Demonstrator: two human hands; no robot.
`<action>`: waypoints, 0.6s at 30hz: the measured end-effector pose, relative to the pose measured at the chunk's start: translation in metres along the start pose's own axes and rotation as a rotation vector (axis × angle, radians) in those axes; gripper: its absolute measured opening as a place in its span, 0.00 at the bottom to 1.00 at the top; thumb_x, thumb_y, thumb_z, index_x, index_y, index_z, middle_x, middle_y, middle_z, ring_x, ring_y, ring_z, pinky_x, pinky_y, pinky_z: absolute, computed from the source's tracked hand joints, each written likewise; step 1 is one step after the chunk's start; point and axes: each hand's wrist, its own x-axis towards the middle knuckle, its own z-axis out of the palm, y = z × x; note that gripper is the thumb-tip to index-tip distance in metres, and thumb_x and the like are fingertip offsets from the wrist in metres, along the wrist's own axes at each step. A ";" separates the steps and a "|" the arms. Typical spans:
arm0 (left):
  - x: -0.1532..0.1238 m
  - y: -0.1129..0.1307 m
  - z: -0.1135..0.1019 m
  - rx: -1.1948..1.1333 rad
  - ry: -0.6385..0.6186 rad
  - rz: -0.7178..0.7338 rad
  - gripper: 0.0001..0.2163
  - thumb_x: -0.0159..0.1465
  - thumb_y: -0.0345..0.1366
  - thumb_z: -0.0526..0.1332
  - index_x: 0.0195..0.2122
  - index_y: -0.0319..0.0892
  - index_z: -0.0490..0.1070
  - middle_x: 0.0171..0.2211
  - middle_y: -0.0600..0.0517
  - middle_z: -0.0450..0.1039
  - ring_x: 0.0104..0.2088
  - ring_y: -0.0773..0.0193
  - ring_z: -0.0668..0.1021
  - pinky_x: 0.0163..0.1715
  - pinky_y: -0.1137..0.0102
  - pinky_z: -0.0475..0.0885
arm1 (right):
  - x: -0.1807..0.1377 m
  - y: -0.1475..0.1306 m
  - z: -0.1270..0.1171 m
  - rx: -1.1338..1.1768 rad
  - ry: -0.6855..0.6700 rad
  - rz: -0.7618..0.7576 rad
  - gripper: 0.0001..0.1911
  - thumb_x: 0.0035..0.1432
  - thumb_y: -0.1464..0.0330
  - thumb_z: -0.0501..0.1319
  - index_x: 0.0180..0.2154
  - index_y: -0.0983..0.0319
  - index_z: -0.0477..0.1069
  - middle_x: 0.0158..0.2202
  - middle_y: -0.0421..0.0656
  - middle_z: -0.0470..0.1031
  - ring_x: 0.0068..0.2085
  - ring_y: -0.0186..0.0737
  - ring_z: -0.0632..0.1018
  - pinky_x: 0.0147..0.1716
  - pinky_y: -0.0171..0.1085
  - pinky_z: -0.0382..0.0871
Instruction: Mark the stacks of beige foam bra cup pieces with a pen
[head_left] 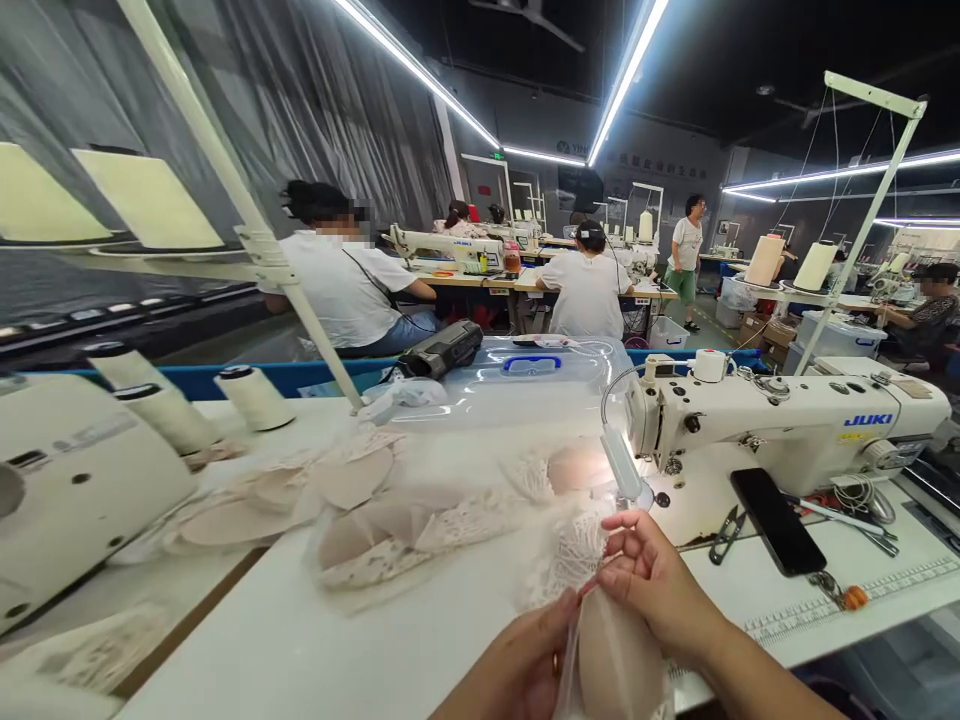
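Note:
My left hand [529, 645] pinches the edge of a beige bra cup [616, 660] covered in sheer fabric, at the table's front edge. My right hand [652, 580] is closed on the same piece, thumb and fingers gripping its upper edge close to the left fingertips. White lace [576, 550] spreads just beyond the fingers, under the lit lamp [624, 465] of the white sewing machine [780, 415]. Another beige cup [577, 468] with lace lies behind it. The needle area is partly hidden by the lamp.
More lace-trimmed cups [360, 545] lie on the white table [300, 640]. Right of my hands are thread snips [726, 535], a black phone [778, 520] and a printed ruler [847, 600]. A clear plastic bin [487, 385] stands behind; thread cones [255, 398] stand left. Co-workers sit farther back.

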 end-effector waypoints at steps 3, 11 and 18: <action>0.009 0.005 0.010 0.016 0.068 0.061 0.21 0.55 0.47 0.76 0.47 0.43 0.83 0.41 0.45 0.86 0.47 0.47 0.84 0.48 0.61 0.77 | -0.004 -0.003 0.006 0.048 0.038 -0.002 0.33 0.49 0.53 0.78 0.50 0.55 0.66 0.40 0.38 0.74 0.37 0.39 0.81 0.45 0.42 0.72; 0.026 0.015 0.022 -0.167 0.223 0.157 0.14 0.58 0.48 0.75 0.34 0.42 0.82 0.33 0.48 0.84 0.42 0.51 0.84 0.41 0.66 0.79 | 0.005 -0.009 0.009 0.013 0.126 -0.011 0.29 0.50 0.54 0.76 0.47 0.57 0.67 0.30 0.33 0.71 0.30 0.35 0.71 0.33 0.36 0.64; 0.040 0.033 0.023 -0.093 0.303 0.352 0.16 0.46 0.41 0.82 0.31 0.42 0.81 0.29 0.54 0.82 0.31 0.61 0.80 0.34 0.71 0.77 | 0.009 -0.004 0.006 -0.066 0.106 0.006 0.27 0.55 0.57 0.74 0.50 0.58 0.66 0.30 0.33 0.73 0.34 0.38 0.77 0.38 0.38 0.67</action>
